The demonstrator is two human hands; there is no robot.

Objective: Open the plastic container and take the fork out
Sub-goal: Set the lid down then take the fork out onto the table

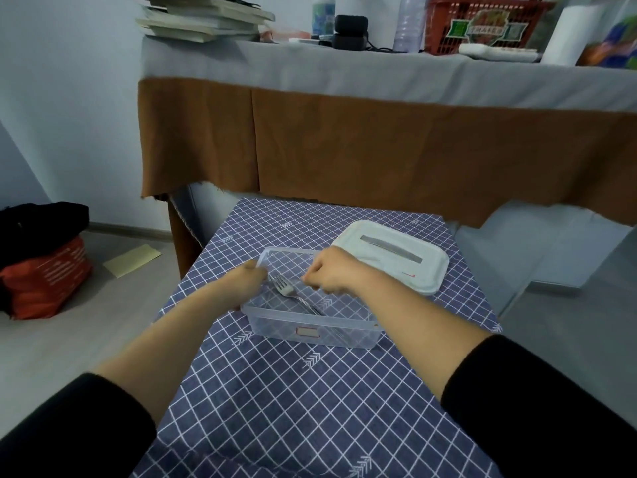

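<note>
A clear plastic container (312,331) stands open on the small table with the blue checked cloth (275,391). Its white lid (393,257) lies flat just behind it to the right. Inside the container a metal fork (293,294) lies diagonally, tines toward the far left. My left hand (250,281) grips the container's left wall near the far corner. My right hand (331,270) hovers over the container's far right part, fingers curled and empty, a little to the right of the fork's tines.
A bigger table draped in brown and grey cloth (379,139) stands right behind, loaded with books (203,19), a red basket (482,24) and a paper roll (568,32). On the floor at left sit a red bag (48,281) and a sheet of paper (132,258).
</note>
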